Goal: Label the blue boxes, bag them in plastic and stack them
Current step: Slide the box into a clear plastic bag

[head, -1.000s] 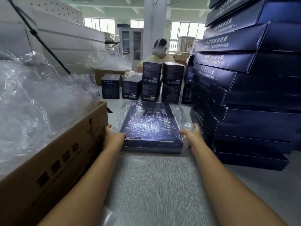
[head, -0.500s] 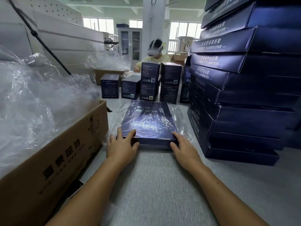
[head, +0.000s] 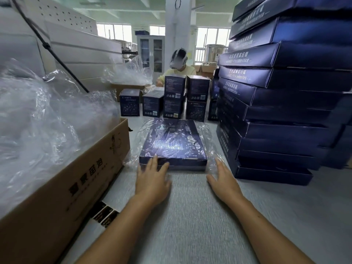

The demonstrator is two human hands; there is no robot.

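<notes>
Box, flat, dark blue and glossy inside a crinkled clear bag, lies mid-desk, left of the stack. It looks stiff and light, but the film is likely slippery, so grip both long sides. Left hand rests straight-fingered on its near edge. Right hand lies open on loose plastic.

**packer_q:** how many of everything in front of you rn?

**me:** one bagged blue box, two hands: left hand, right hand. Six small boxes I can count at the back. Two cardboard cartons. The flat stack is too blurry to count.
</notes>
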